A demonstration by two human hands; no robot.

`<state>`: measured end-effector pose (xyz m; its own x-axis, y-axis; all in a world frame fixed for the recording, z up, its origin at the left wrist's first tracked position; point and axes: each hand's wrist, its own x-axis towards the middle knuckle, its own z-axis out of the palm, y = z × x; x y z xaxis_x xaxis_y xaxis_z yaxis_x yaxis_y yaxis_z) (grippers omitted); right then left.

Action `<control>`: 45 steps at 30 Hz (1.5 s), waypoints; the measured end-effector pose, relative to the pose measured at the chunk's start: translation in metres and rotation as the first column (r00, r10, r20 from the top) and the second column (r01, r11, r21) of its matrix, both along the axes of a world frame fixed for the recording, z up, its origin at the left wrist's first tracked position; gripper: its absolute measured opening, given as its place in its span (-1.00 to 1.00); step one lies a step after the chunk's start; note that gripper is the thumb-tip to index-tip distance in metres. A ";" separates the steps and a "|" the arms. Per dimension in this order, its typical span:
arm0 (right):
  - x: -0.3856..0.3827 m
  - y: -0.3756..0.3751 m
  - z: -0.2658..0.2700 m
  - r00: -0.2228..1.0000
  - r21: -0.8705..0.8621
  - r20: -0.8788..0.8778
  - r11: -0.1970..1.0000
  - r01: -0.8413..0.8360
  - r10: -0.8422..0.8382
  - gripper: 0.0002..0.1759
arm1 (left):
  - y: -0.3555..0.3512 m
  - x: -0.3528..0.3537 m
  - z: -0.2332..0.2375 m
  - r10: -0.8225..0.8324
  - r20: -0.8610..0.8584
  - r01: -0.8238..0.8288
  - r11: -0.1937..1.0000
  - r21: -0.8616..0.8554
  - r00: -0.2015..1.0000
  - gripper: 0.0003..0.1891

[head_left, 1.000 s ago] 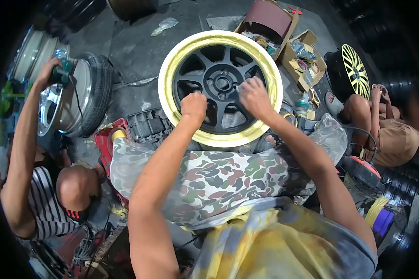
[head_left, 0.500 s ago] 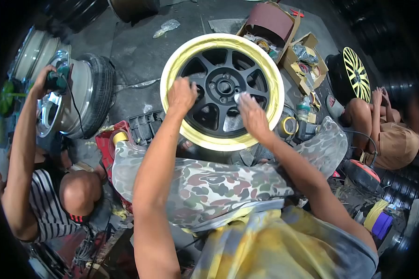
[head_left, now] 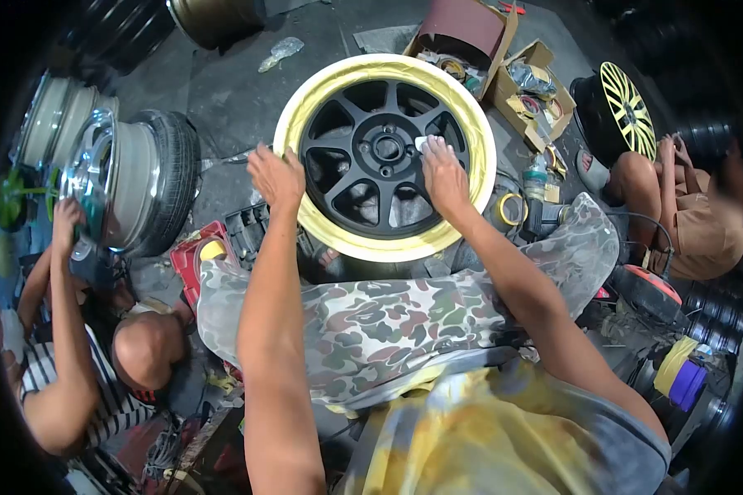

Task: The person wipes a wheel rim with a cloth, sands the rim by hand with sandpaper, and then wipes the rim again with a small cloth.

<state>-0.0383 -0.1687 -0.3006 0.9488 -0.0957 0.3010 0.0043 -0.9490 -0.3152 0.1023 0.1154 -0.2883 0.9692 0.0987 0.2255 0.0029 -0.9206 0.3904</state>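
A black multi-spoke wheel rim (head_left: 385, 186) lies face up in front of me, its outer lip wrapped in yellow masking tape (head_left: 292, 132). At the left edge of that lip is my left hand (head_left: 276, 177), fingers apart and holding nothing. My right hand (head_left: 447, 175) is over the right-hand spokes, near the hub. A small white pad (head_left: 421, 143) shows at its fingertips, pinched against the rim's face. My legs, in camouflage trousers (head_left: 371, 318), are spread below the wheel.
At left a person (head_left: 74, 355) works beside a chromed wheel with a tyre (head_left: 163, 177). Another person (head_left: 685, 223) sits at right near a yellow-spoked wheel (head_left: 629, 111). Open cardboard boxes (head_left: 530, 99) stand at the upper right. A red toolbox (head_left: 191, 260) lies by my left knee.
My left hand has moved off the spokes leftward to the taped lip. My right hand has slid up slightly with the white pad. The left-hand person's raised hand has come down.
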 end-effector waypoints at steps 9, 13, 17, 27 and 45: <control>0.009 0.001 -0.007 1.000 -0.070 -0.001 0.998 -0.008 0.008 -0.54 | 0.010 -0.005 -0.011 0.111 -0.322 -0.186 0.960 -0.211 0.940 -0.24; 0.066 0.006 -0.009 0.998 -0.054 0.034 0.997 -0.056 0.058 -0.53 | 0.012 -0.004 -0.016 0.125 -0.340 -0.206 0.955 -0.213 0.932 -0.28; 0.096 0.061 -0.013 0.966 -0.030 0.066 0.968 -0.249 0.251 -0.53 | 0.012 -0.002 -0.019 0.137 -0.341 -0.210 0.959 -0.187 0.930 -0.19; 0.094 0.061 -0.008 0.905 -0.218 0.095 0.896 -0.387 0.414 -0.55 | 0.012 -0.005 -0.016 0.132 -0.317 -0.197 0.963 -0.182 0.939 -0.26; 0.009 -0.040 0.024 0.799 -0.329 -0.125 0.735 -0.593 0.588 -0.66 | 0.009 -0.005 -0.017 0.145 -0.292 -0.205 0.960 -0.188 0.945 -0.26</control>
<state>-0.0294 -0.2084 -0.2761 0.7845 0.5889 0.1945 0.5977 -0.8016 0.0163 0.0971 0.1242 -0.3050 0.9531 0.2889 -0.0906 0.2909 -0.7910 0.5383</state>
